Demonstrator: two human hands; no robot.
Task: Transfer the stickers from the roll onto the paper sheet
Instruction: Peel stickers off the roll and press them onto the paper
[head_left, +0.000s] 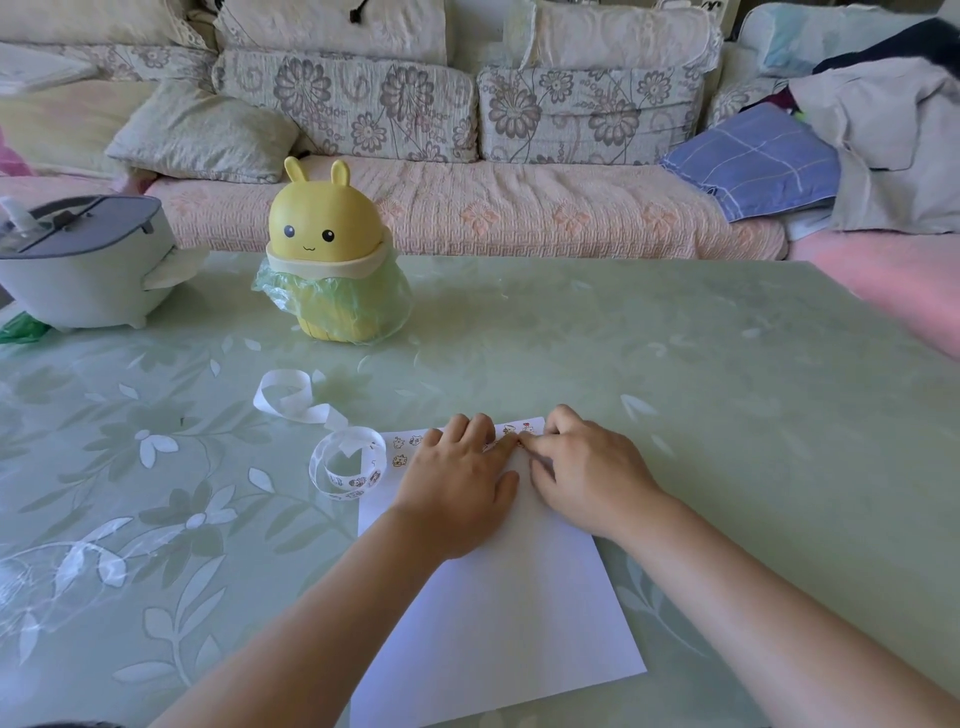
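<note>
A white paper sheet (498, 613) lies on the table in front of me. Several small cartoon stickers (400, 451) sit along its far edge. The sticker roll (347, 462) lies just left of the sheet, with an empty white backing strip (291, 397) trailing off behind it. My left hand (457, 488) rests flat on the upper part of the sheet, fingers together. My right hand (587, 467) is beside it, its fingertips pressing down on the paper near the top edge where the two hands meet. Whether a sticker lies under the fingertips is hidden.
A yellow rabbit-shaped bin (330, 260) lined with a green bag stands at the back of the green floral table (727, 389). A grey lidded container (83, 260) stands at the far left. A sofa (467, 197) with cushions and clothes runs behind the table.
</note>
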